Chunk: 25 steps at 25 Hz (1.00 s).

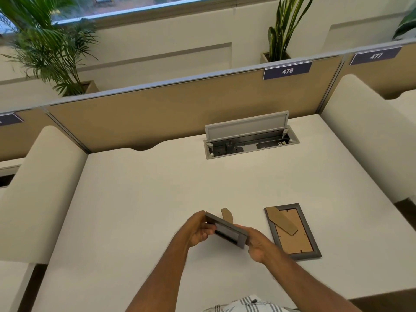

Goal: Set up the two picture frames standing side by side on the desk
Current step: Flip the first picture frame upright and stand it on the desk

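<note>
Head view: left hand (199, 229) and right hand (258, 244) each clamp an end of a grey picture frame (226, 230), held above the desk (139, 199) near its front edge, cardboard stand (227, 215) poking up behind. Second frame (292, 230) lies face down just right, nearer the right edge.

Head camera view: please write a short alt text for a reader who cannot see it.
Both hands, left hand and right hand, hold a grey picture frame above a white desk. A second frame lies face down beside it.
</note>
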{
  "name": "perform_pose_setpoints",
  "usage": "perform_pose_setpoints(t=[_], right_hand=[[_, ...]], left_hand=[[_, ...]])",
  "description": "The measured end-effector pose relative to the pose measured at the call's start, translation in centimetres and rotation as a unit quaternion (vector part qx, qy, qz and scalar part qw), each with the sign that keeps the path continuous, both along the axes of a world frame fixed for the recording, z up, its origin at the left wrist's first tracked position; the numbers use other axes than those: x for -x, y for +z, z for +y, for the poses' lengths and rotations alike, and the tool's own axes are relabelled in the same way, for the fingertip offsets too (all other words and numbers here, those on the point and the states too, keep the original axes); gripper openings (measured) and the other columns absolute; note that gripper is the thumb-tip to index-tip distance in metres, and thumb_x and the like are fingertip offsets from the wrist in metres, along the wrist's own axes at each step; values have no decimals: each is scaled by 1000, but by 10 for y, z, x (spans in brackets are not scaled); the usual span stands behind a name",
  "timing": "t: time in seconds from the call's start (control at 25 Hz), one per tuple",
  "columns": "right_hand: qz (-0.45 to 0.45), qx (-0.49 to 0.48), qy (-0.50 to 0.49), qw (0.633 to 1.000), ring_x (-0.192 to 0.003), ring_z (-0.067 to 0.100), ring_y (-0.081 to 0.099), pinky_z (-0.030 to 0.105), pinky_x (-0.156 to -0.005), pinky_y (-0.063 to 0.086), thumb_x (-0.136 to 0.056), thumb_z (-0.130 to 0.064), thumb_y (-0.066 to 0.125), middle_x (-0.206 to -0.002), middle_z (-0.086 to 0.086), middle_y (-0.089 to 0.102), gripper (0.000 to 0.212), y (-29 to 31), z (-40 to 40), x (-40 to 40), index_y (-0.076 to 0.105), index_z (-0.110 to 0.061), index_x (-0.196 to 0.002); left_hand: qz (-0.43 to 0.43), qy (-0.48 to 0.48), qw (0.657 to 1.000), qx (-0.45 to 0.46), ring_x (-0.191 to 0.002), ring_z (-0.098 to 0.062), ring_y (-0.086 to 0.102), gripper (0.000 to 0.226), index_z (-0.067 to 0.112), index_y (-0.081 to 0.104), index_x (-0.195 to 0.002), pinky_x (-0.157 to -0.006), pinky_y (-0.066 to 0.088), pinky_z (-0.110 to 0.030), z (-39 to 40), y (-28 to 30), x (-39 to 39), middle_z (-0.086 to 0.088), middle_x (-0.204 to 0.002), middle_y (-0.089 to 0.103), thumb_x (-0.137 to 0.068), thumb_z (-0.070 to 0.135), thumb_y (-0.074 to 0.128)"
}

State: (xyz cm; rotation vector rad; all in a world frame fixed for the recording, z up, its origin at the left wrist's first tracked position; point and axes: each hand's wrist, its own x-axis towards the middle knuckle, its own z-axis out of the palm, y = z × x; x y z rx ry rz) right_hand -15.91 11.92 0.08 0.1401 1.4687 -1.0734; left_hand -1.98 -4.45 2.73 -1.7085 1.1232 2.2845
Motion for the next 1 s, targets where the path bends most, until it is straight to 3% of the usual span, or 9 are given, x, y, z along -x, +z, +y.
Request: perform_pose_setpoints(t=[0.12, 0.24, 0.36, 0.52, 0.6, 0.68, 0.84, 1.0], right_hand=[[-16, -2, -24, 1000, -94, 19, 67, 28, -70, 43, -93, -36, 65, -115, 10, 76, 27, 0, -2, -3, 79, -14, -101], [-39, 14, -41, 998, -84, 15, 73, 28, -66, 45, -91, -50, 63, -100, 3, 81, 37, 1, -1, -3, 83, -18, -90], [-54, 7, -81, 995, -91, 22, 70, 31, -67, 44, -95, -44, 58, -101, 8, 80, 36, 0, -2, -3, 80, -17, -92], [-71, 13, -100, 992, -98, 27, 68, 38, -82, 49, -99, -40, 55, -93, 8, 81, 34, -4, 0, -4, 79, -17, -95], [-74, 11, -92, 993, -104, 29, 66, 45, -99, 46, -101, -39, 50, -100, 10, 79, 36, -7, 1, -4, 78, -16, -101], [-77, 9, -93, 993, -109, 31, 64, 49, -110, 41, -103, -37, 46, -108, 13, 76, 38, -9, 0, -2, 76, -15, -104], [-82, 13, -102, 991, -104, 30, 66, 49, -108, 44, -105, -33, 44, -107, 13, 76, 37, -11, -1, -1, 76, -14, -105], [-83, 15, -104, 991, -105, 31, 66, 52, -109, 46, -105, -32, 43, -107, 14, 76, 38, -16, 0, -2, 76, -14, -104]], left_hand=[[17, -4, 1000, -18, -59, -19, 68, 40, -7, 66, -112, -41, 49, -21, 0, 2, 3, -15, -86, 78, -89, 13, 41], [41, -22, 998, -30, -63, -18, 70, 35, -4, 66, -116, -43, 51, -20, -1, 4, 4, -14, -101, 78, -92, 12, 45], [57, -65, 996, -9, -67, -17, 69, 30, 4, 67, -119, -48, 51, -21, -4, 5, 3, -11, -106, 77, -96, 15, 52], [34, -143, 985, 92, -63, -15, 52, 25, 12, 67, -121, -56, 43, -25, -7, 2, 3, -5, -87, 67, -100, 19, 55], [22, -152, 980, 129, -66, -15, 44, 24, 16, 67, -121, -60, 38, -27, -5, -1, 5, -3, -88, 61, -101, 24, 56], [22, -153, 975, 158, -74, -14, 49, 24, 19, 66, -121, -66, 39, -28, -1, -2, 7, 0, -91, 63, -101, 27, 55], [36, -152, 971, 182, -100, -7, 60, 22, 18, 63, -121, -78, 48, -29, 3, -1, 10, 3, -109, 69, -104, 24, 49], [58, -150, 970, 185, -110, -16, 62, 27, 12, 61, -126, -89, 48, -33, 6, -4, 7, -5, -118, 69, -105, 21, 47]])
